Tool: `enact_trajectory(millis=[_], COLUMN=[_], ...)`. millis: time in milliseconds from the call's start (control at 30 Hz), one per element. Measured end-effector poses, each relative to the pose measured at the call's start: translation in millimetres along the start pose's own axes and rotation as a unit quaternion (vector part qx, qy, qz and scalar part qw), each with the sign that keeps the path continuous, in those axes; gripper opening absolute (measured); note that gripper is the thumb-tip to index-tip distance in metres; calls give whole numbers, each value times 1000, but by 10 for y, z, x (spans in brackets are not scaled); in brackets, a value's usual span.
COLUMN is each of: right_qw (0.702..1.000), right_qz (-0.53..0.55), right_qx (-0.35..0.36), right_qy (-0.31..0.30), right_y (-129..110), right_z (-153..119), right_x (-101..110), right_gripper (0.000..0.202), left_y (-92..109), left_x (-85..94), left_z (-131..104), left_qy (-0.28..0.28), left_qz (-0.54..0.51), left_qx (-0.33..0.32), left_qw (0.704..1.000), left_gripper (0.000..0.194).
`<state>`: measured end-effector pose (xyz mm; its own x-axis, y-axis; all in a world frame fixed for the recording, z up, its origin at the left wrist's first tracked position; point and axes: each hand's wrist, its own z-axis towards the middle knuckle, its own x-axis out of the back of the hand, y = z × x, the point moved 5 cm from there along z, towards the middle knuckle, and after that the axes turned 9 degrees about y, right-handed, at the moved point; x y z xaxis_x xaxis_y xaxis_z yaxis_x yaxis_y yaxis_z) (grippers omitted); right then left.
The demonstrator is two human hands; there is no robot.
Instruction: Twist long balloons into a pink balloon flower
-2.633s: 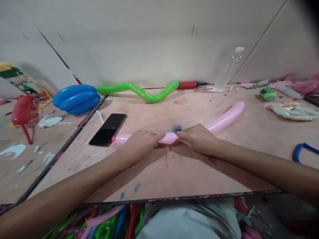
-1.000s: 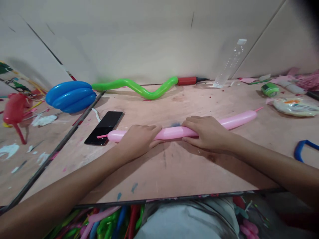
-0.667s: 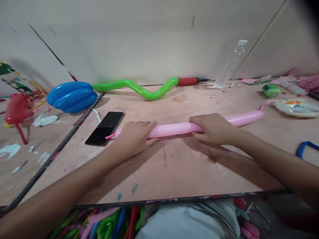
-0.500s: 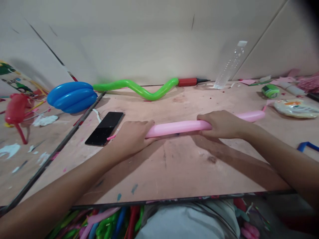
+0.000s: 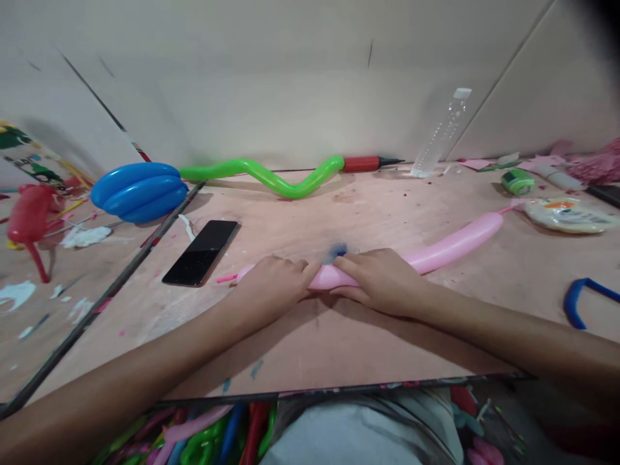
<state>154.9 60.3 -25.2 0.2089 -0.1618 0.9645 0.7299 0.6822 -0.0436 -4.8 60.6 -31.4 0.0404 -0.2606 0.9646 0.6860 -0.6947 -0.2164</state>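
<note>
A long pink balloon (image 5: 458, 244) stretches across the middle of the table, its right part rising toward a thin uninflated tip. My left hand (image 5: 274, 283) is wrapped round the balloon near its knotted left end, which pokes out beyond the hand. Close beside it, my right hand (image 5: 382, 279) grips the balloon farther along, fingers over the top and thumb underneath. A short stretch of pink shows between the two hands. My palms and the parts of the balloon under them are hidden.
A black phone (image 5: 201, 253) lies left of my hands. Behind are a blue balloon bundle (image 5: 138, 192), a wavy green balloon (image 5: 285, 188) with a red pump (image 5: 361, 164), and a clear bottle (image 5: 440, 135). Rightward lie a plastic packet (image 5: 569, 215) and a blue balloon strip (image 5: 574, 303).
My right hand has slid left along the balloon, close to my left hand. Both hands sit slightly nearer the table's front edge, and more of the balloon's right part shows.
</note>
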Motion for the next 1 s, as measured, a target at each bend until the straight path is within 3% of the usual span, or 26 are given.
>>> enact_trajectory(millis=[167, 300, 367, 467, 633, 733, 867, 1000], right_qw=[997, 997, 999, 1000, 998, 995, 997, 999], right_qz=[42, 53, 42, 24, 18, 45, 73, 20], right_qx=[6, 12, 1, -16, 3, 30, 34, 12], right_qy=[-58, -59, -30, -4, -66, -81, -16, 31], right_y=[21, 0, 0, 18, 19, -22, -6, 219], right_z=[-23, -29, -21, -10, -24, -43, -36, -42], right_x=[-101, -64, -15, 14, -81, -91, 21, 146], right_gripper=[20, 19, 29, 40, 26, 27, 25, 38], left_y=[29, 63, 38, -26, 1, 66, 37, -216], left_x=[-49, -42, -28, -9, -74, -99, -3, 131], left_z=[-7, -9, 3, 29, 19, 0, 23, 21], left_qy=[-10, 0, 3, 22, -3, -29, 2, 36], left_qz=[-3, -10, -6, -3, -20, -29, -40, -14], left_qx=[-39, -61, -38, 5, -23, -38, -11, 58], left_qw=[999, 998, 999, 1000, 1000, 998, 999, 998], left_gripper=[7, 9, 8, 26, 9, 10, 15, 20])
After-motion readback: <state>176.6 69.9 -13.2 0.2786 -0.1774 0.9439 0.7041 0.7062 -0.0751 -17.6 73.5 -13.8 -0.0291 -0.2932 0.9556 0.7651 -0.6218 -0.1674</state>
